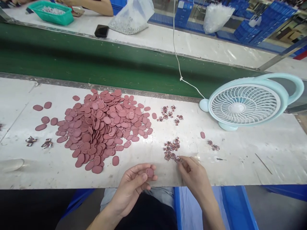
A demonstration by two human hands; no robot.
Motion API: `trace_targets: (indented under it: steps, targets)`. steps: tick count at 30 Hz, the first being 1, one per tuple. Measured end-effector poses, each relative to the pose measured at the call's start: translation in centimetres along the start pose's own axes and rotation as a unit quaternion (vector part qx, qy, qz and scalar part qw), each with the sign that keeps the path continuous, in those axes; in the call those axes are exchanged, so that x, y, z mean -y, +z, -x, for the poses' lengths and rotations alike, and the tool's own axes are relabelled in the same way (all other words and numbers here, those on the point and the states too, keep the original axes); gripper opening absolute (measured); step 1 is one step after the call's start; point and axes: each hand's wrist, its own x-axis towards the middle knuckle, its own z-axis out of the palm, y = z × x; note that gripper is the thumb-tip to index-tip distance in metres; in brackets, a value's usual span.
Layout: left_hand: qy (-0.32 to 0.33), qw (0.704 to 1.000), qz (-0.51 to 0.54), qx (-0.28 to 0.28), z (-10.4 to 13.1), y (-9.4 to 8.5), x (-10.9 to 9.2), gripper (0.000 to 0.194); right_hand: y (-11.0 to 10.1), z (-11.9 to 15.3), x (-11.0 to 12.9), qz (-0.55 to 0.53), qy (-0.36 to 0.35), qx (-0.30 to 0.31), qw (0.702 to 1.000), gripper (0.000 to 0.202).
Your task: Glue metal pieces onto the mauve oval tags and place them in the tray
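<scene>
My left hand (134,182) holds a dark pink oval disc (150,172) between thumb and fingers, above the table's front edge. Small holes show in the disc's face. To the right, my right hand (192,169) has thumb and forefinger brought together at the lower edge of a cluster of small brown-and-white figure-like pieces (171,147). Whether a piece is between those fingertips is too small to make out. A large heap of similar pink discs (105,121) lies on the table left of centre, with several loose discs around it.
A light blue fan (247,103) stands at the right, its white cord (178,64) running up past the green belt (96,67). More small pieces (170,113) lie behind. Across the belt are a phone (101,31), a plastic bag (131,19), a green basket (51,12) and a person's arm (96,6).
</scene>
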Motion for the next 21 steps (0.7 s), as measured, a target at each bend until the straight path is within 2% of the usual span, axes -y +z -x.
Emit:
trace_targets:
  steps: [4, 7, 8, 10, 12, 13, 16, 18, 20, 21]
  targets:
    - [-0.007, 1.0, -0.01, -0.008, 0.0, -0.1, -0.1, 0.025, -1.0, 0.9, -0.1, -0.046, 0.049, 0.063, 0.996, 0.01]
    - [-0.01, 1.0, -0.011, -0.003, -0.1, 0.1, -0.1, 0.025, -0.9, 1.5, -0.2, -0.204, 0.088, 0.052, 0.974, 0.005]
    - [-0.01, 1.0, -0.01, 0.0, -0.1, 0.1, -0.1, 0.024, -0.7, 1.7, -0.3, -0.288, 0.096, 0.043, 0.952, 0.008]
    - [-0.01, 1.0, -0.006, 0.004, -0.1, 0.2, 0.0, 0.024, -0.1, 2.0, -0.7, -0.454, 0.1, 0.016, 0.885, 0.014]
    - [-0.01, 1.0, -0.001, 0.006, -0.1, 0.3, 0.1, 0.023, 0.5, 2.2, -1.1, -0.551, 0.098, -0.015, 0.829, 0.018]
    - [-0.01, 1.0, 0.0, 0.009, -0.1, 0.3, 0.2, 0.022, 0.7, 2.2, -1.3, -0.573, 0.099, -0.027, 0.813, 0.02]
    - [-0.017, 1.0, 0.0, 0.019, -0.1, 0.4, 0.6, 0.023, 1.2, 2.2, -1.2, -0.593, 0.105, -0.038, 0.797, 0.028]
    - [-0.02, 1.0, -0.002, 0.023, -0.1, 0.5, 0.8, 0.024, 1.3, 2.2, -0.5, -0.593, 0.107, -0.042, 0.797, 0.026]
    - [-0.018, 0.999, -0.004, 0.028, -0.1, 0.6, 1.0, 0.023, 1.2, 2.5, 0.6, -0.573, 0.107, -0.044, 0.812, 0.013]
    - [-0.016, 0.999, -0.003, 0.032, -0.1, 0.7, 1.0, 0.023, 1.1, 2.7, 1.2, -0.555, 0.106, -0.044, 0.824, 0.014]
